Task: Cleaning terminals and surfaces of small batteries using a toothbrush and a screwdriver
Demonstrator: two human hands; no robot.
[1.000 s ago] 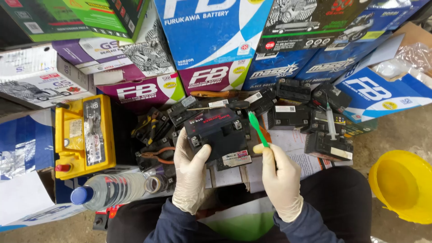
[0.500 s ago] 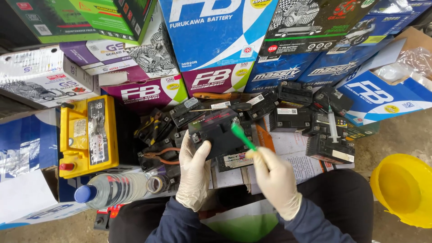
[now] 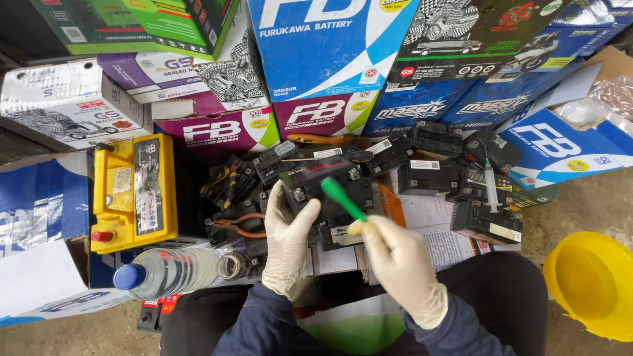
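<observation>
The left hand (image 3: 288, 245), in a pale glove, is closed around the near left corner of a small black battery (image 3: 324, 186) and holds it tilted above the cluttered work surface, in front of the person's knees. The right hand (image 3: 400, 262), gloved too, pinches the lower end of a green stick-like tool (image 3: 343, 199), whose tip lies against the front face of the battery. More black batteries (image 3: 435, 173) lie just behind and to the right, one with a syringe (image 3: 490, 186) resting on it. A yellow battery (image 3: 134, 192) stands well to the left, and a clear bottle with a blue cap (image 3: 165, 272) lies near it. Pliers (image 3: 239, 226) lie beside the left hand. A yellow bowl (image 3: 593, 282) sits at far right. Stacked cardboard boxes (image 3: 323, 49) fill the back.
</observation>
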